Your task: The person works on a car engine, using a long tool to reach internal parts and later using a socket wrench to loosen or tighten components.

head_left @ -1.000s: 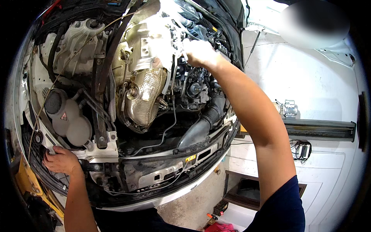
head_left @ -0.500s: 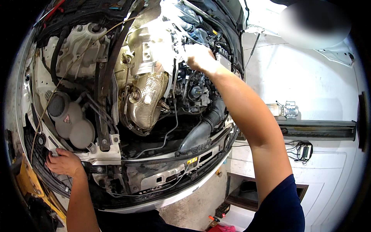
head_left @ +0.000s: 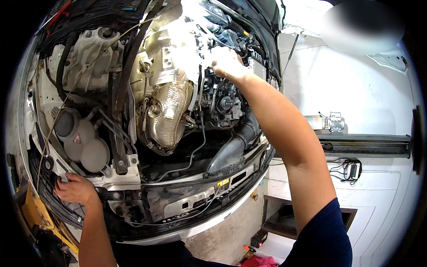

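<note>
My right hand (head_left: 227, 64) reaches deep into the engine bay, its fingers curled against the engine beside a bright metal heat shield (head_left: 165, 58). Strong glare washes out the fingers, and what they grip, if anything, is hidden. Below the shield bulges a gold, foil-like exhaust cover (head_left: 168, 118). At the bay's front left corner, my left hand (head_left: 76, 190) rests with bent fingers; something small and greyish shows by the thumb, too small to name. Close above this hand is a grey coolant reservoir (head_left: 82, 138) with a dark cap (head_left: 66, 122).
A ribbed black air duct (head_left: 247, 131) runs down to the front panel (head_left: 178, 200). A thin rod (head_left: 80, 80) crosses the left side. To the right stand a long dark rail (head_left: 364, 146) and a black cable (head_left: 349, 171) with a small box. A yellow piece (head_left: 38, 207) lies lower left.
My right hand has shifted very slightly left and down at the engine. My left hand stays at the front corner, its fingers slightly changed. The view has moved a little.
</note>
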